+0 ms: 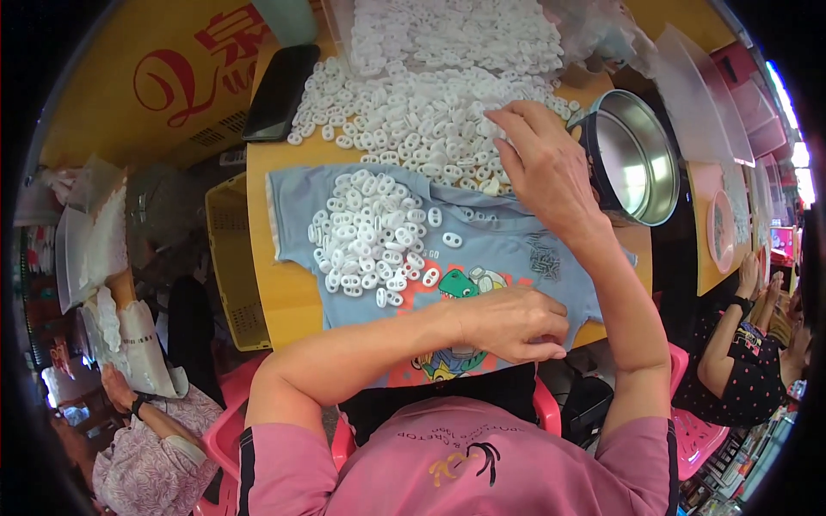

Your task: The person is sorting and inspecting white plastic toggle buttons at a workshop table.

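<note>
A blue-grey T-shirt (297, 202) with a cartoon print lies spread on the table before me. On its left part is a heap of white oval plastic pieces (366, 232), each with two holes. My right hand (546, 163) is over the right end of a larger pile of these pieces (430, 112), thumb and fingers apart, nothing visible between them. Low over the shirt's print, my left hand (516, 322) has its fingers bent together; what they hold, if anything, is hidden. Small grey metal pins or screws (544, 258) lie between my hands on the shirt.
A round metal tin (637, 159) stands right of my right hand. A black phone (281, 93) lies at the table's far left. Beside the yellow table (267, 155) stands a yellow crate (232, 258). Other people (155, 447) sit at both sides.
</note>
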Demonstrator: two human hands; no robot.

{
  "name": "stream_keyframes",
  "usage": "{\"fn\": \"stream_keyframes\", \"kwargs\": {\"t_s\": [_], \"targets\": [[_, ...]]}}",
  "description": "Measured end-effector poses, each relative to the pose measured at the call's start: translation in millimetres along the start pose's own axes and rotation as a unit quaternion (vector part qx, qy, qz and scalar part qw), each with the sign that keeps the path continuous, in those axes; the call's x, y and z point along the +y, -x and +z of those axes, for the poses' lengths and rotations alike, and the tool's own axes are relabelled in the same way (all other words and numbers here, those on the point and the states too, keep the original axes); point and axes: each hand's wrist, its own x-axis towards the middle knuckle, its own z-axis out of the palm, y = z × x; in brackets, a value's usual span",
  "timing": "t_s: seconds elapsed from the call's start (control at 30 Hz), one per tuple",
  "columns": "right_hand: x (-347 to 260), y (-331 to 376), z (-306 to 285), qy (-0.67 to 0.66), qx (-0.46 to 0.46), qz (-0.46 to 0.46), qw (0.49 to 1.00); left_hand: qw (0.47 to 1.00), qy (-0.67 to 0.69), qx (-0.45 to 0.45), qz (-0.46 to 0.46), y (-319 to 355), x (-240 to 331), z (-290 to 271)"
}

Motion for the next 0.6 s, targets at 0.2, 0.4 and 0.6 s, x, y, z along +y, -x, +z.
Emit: {"fn": "stream_keyframes", "kwargs": {"t_s": [0.2,0.4,0.6], "targets": [[-15.1,-2.6,15.4,0.024,-0.071,-0.033,0.997,0.999,0.024,0.019,0.017,2.0,-3.9,-1.8],[-23.2,-8.3,26.6,-0.009,-0.140,-0.030,0.990,0.999,0.032,0.008,0.007,1.2,-5.4,-2.7],[-24.6,-5.8,21.8,-0.045,-0.148,-0.120,0.981,1.000,0.024,0.012,0.000,1.6,-5.1,-2.3]]}}
